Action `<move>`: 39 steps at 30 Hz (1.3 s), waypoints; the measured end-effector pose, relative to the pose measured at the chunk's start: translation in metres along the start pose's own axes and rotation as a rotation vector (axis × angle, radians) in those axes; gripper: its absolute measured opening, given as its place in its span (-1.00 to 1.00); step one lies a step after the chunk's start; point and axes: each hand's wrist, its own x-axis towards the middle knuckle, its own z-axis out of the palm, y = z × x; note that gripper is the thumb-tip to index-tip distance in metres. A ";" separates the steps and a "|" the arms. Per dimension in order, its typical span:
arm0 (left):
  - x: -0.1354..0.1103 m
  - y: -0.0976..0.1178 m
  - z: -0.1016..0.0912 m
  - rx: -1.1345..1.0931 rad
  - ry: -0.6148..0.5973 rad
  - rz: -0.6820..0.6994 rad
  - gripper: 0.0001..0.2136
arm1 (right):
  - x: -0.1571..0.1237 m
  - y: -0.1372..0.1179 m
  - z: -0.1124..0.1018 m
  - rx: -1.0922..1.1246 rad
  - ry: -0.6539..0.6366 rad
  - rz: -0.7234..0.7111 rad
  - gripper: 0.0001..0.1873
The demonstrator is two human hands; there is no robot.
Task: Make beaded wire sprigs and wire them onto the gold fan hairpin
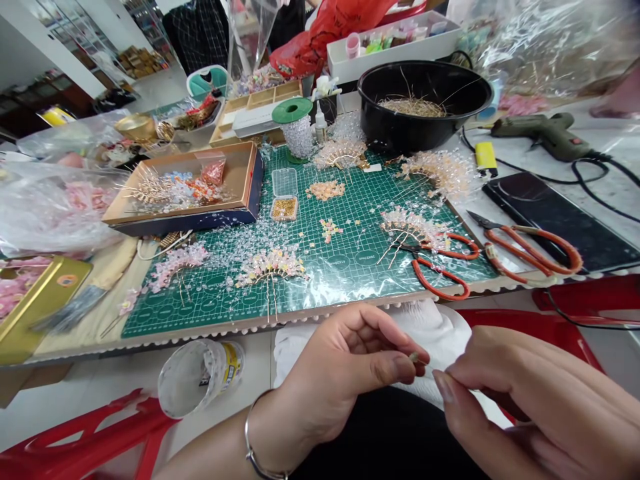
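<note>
My left hand [345, 370] is held low over my lap, thumb and fingers pinched on a tiny pale piece [414, 357] that I cannot name. Facing it, my right hand [520, 393] has its fingers pressed together at the same spot, fingertip almost touching the left thumb. Whether a fine wire runs between them is too small to see. A metal bangle [253, 453] circles my left wrist. Beyond the hands lies a green cutting mat [350, 260] with beaded hair combs [270, 267] and loose beads.
Orange-handled scissors [530, 247] and pliers [440, 263] lie at the mat's right. A black bowl [425, 93], glue gun [545, 133], phone [560, 217], brown box of beads [185, 187], wire spool [297, 127] and plastic bags surround it. A plastic jar [200, 377] lies below the table edge.
</note>
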 end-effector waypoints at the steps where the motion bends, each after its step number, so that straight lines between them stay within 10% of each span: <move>1: 0.000 0.000 0.000 0.004 -0.001 -0.001 -0.80 | 0.000 0.000 0.000 0.007 -0.001 -0.004 -0.82; 28: -0.017 0.019 0.003 0.698 -0.001 0.200 -0.79 | -0.002 0.004 0.004 0.034 -0.185 -0.147 -0.86; 39: -0.039 0.053 -0.004 1.111 0.133 0.480 -0.89 | -0.046 0.041 -0.017 0.086 -0.258 0.237 -0.90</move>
